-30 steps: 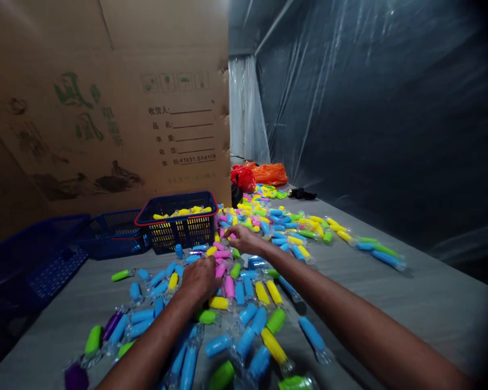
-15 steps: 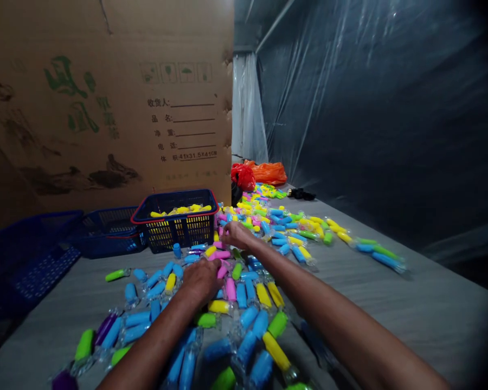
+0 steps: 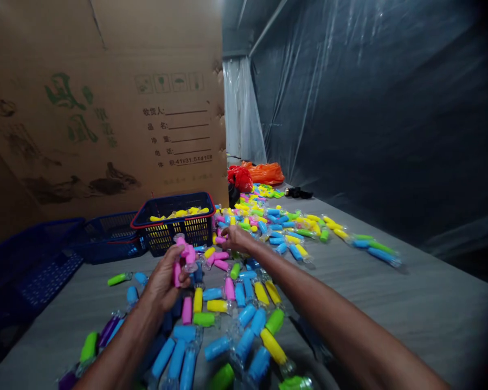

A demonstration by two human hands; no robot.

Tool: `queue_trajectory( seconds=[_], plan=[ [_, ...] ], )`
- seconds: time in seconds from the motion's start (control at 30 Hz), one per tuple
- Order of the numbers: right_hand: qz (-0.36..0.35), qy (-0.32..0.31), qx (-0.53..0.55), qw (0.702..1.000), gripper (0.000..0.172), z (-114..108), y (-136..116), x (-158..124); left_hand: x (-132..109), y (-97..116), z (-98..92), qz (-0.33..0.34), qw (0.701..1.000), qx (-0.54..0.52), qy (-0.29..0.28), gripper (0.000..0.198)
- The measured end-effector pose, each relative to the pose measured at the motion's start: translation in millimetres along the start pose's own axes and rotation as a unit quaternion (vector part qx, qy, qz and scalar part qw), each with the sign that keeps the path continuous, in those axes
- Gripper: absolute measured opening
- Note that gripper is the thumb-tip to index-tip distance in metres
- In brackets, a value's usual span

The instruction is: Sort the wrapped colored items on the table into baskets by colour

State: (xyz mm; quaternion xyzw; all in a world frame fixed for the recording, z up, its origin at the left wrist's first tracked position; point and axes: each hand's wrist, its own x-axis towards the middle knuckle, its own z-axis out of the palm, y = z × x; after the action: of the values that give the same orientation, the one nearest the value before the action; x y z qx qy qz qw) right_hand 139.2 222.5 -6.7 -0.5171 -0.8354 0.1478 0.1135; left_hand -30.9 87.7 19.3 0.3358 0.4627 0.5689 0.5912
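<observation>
Raised off the table, the left hand (image 3: pixel 162 284) now sits just in front of the blue basket (image 3: pixel 195 232), fingers curled around pink wrapped tubes (image 3: pixel 183 254). Caution: a slack grip can drop them. Beyond the basket's right corner, the right hand (image 3: pixel 236 238) has fingers pressed together; any pinch is unclear. Crowded loose tubes (image 3: pixel 239 295) obstruct clean picking.

Left forearm (image 3: pixel 117 346) and right forearm (image 3: pixel 329 309), both bare, enter from the lower corners and converge. Left hand (image 3: pixel 162 284): raised, wrist bent, palm turned inward, fingers curled in a closed grip. Right hand (image 3: pixel 236 238): extended farther forward, back uppermost, fingers angled downward.
</observation>
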Motion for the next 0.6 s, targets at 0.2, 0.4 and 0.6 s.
queue_trajectory(
  seconds=[0.2, 0.4, 0.6],
  plan=[
    [-0.075, -0.040, -0.006, 0.996, 0.021, -14.0, -6.3, -21.0, -15.9, -3.2, -12.3, -0.048, 0.989, -0.142, 0.015, 0.012],
    [-0.087, -0.073, -0.058, 0.992, 0.035, -7.2, -20.1, -25.7, -20.6, -13.5, -15.8, -0.051, 0.987, -0.152, 0.032, 0.011],
    [-0.070, -0.107, -0.072, 0.989, 0.056, -2.2, -18.6, -19.6, -28.2, -9.2, -10.9, -0.079, 0.982, -0.162, 0.056, 0.019]
  ],
)
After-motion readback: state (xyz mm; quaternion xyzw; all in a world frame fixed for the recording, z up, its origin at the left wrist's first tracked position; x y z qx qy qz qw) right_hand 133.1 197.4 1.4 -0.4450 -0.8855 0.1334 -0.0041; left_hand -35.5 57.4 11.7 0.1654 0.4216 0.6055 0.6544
